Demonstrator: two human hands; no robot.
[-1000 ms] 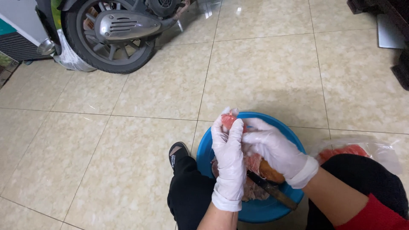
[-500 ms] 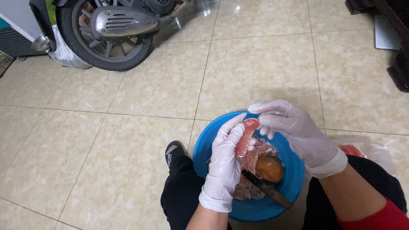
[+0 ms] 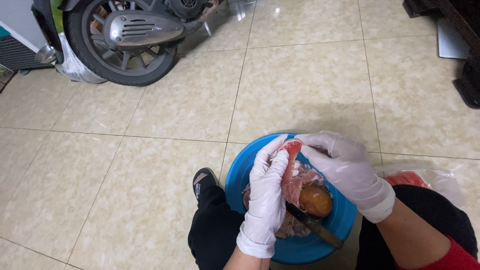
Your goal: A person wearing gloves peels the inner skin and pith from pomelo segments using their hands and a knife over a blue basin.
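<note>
Both my hands wear white gloves and meet over a blue bowl [image 3: 240, 180] on the tiled floor. My left hand [image 3: 267, 192] and my right hand [image 3: 345, 167] together hold a long strip of raw pink meat [image 3: 289, 165], pinched at its top end and hanging down. In the bowl lie more pieces of raw meat [image 3: 297, 227], a round brown-orange lump [image 3: 316, 201] and a dark knife [image 3: 315, 226] that leans across toward the bowl's near right rim.
A motor scooter's rear wheel [image 3: 117, 42] and grey engine cover stand at the far left. A clear plastic bag with red meat [image 3: 417, 179] lies right of the bowl. My dark trouser legs and a black sandal [image 3: 204, 181] flank the bowl. Dark furniture [image 3: 462, 45] sits far right.
A second ago both hands were low over the bowl, bunched on the meat. They have since drawn one strip up and stretched it out between them.
</note>
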